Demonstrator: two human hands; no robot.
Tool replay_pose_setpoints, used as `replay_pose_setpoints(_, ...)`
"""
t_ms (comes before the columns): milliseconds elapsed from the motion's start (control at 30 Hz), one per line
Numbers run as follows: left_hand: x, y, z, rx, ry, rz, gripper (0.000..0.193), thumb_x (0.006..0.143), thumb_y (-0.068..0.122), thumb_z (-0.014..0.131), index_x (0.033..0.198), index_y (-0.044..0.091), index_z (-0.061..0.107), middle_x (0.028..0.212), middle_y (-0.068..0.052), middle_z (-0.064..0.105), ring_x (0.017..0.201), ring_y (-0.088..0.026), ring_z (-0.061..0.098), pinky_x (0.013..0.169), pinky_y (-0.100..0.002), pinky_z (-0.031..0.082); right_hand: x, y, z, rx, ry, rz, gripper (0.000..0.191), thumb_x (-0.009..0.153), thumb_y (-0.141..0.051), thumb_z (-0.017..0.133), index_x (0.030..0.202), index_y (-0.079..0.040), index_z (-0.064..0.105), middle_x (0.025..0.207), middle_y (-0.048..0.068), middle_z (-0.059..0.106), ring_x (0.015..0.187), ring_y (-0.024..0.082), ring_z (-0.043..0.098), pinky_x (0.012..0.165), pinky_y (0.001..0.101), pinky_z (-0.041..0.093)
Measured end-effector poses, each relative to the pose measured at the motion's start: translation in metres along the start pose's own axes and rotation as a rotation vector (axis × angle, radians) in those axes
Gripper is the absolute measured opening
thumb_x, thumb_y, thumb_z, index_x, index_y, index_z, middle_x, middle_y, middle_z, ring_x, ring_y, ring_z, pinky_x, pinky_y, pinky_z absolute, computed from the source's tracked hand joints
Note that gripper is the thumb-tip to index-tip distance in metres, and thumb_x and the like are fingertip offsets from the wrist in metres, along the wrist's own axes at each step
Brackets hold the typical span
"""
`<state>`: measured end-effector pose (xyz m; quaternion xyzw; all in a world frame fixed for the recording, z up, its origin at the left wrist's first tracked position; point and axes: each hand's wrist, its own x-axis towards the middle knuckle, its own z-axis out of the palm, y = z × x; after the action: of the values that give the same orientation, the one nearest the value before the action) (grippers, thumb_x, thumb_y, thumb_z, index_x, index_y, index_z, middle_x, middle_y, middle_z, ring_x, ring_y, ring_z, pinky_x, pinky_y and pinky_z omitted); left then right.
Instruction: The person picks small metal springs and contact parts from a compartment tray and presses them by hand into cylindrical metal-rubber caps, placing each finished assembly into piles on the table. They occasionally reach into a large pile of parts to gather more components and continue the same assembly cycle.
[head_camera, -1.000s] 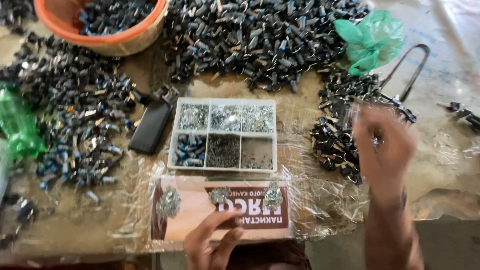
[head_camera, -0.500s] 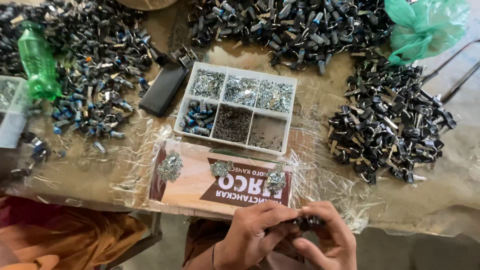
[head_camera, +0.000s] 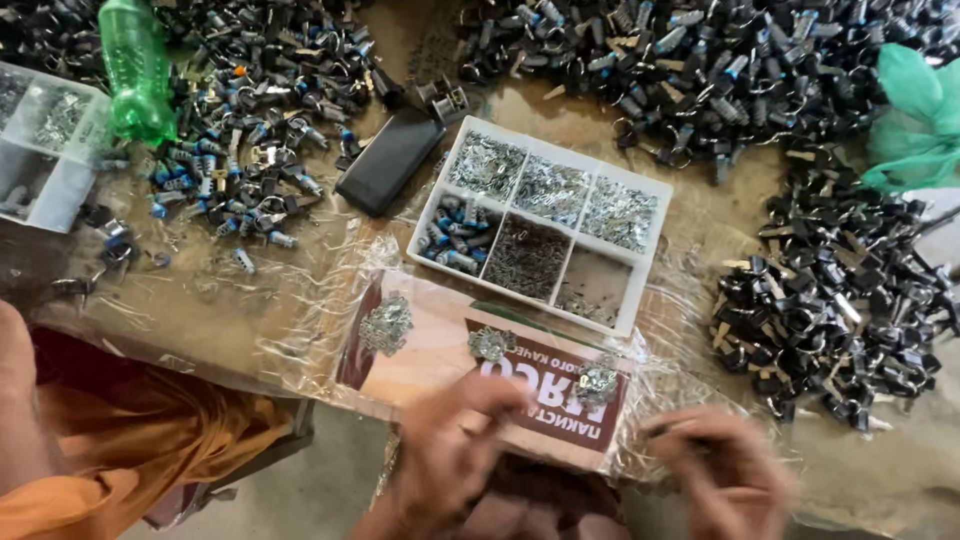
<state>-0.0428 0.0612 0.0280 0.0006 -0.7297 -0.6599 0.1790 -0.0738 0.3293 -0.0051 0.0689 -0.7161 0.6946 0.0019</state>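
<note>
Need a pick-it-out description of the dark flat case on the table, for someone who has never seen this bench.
Start at the white six-compartment tray in the middle of the table. Just off its upper-left corner lies the dark flat case, a smooth black rectangle set at a slant. It is the only plain, solid slab there; everything around it is small loose blue-and-black hardware.

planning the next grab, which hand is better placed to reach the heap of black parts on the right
Right, probably. The right hand sits low at the table's right edge, just below the heap of black parts. The left hand lies over the printed card, further from it. Both hands are blurred.
</note>
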Motion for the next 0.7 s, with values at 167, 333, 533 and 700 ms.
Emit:
replay_pose_setpoints(167, 0.084, -0.017, -0.047, 0.616, 0.012, 0.316, 0.016, 0.096, 0.01, 0.074, 0.112, 0.01, 0.073, 0.108, -0.008, 0.078, 0.092, -0.02, 0.075, 0.076, -0.031, 0.06, 0.022, -0.018, -0.008, -0.531, 0.217, 0.019, 0.02, 0.089, 0.001, 0.075, 0.109, 0.002, 0.071, 0.108, 0.012, 0.073, 0.096, 0.015, 0.067, 0.077, 0.0245, 0.049)
replay_pose_setpoints(333, 0.172, -0.036, -0.046, 1.133, -0.3, 0.326, 0.022, 0.079, 0.023, 0.081, 0.097, 0.012, 0.074, 0.099, -0.006, 0.07, 0.098, -0.03, 0.067, 0.079, -0.044, 0.054, 0.045, -0.009, 0.0, -0.088, 0.25, 0.222, 0.014, 0.093, -0.006, 0.069, 0.106, -0.007, 0.074, 0.103, 0.007, 0.076, 0.095, 0.012, 0.069, 0.087, 0.0236, 0.054)
replay_pose_setpoints(533, 0.18, -0.032, -0.03, 1.153, -0.443, 0.127, 0.034, 0.078, 0.022, 0.082, 0.108, 0.013, 0.069, 0.108, -0.009, 0.065, 0.1, -0.029, 0.066, 0.076, -0.042, 0.054, 0.047, 0.006, 0.005, -0.815, 0.335, -0.015, 0.015, 0.087, -0.006, 0.079, 0.102, -0.008, 0.079, 0.095, 0.006, 0.07, 0.096, 0.023, 0.062, 0.087, 0.0333, 0.05)
replay_pose_setpoints(700, 0.17, -0.032, -0.03, 0.989, -0.424, 0.178, 0.035, 0.081, 0.008, 0.077, 0.115, 0.011, 0.067, 0.118, -0.006, 0.066, 0.1, -0.03, 0.068, 0.08, -0.041, 0.055, 0.047, 0.01, 0.01, -0.987, 0.3, -0.219, 0.019, 0.086, -0.006, 0.08, 0.104, -0.011, 0.078, 0.117, 0.002, 0.075, 0.111, 0.026, 0.06, 0.102, 0.0365, 0.046)
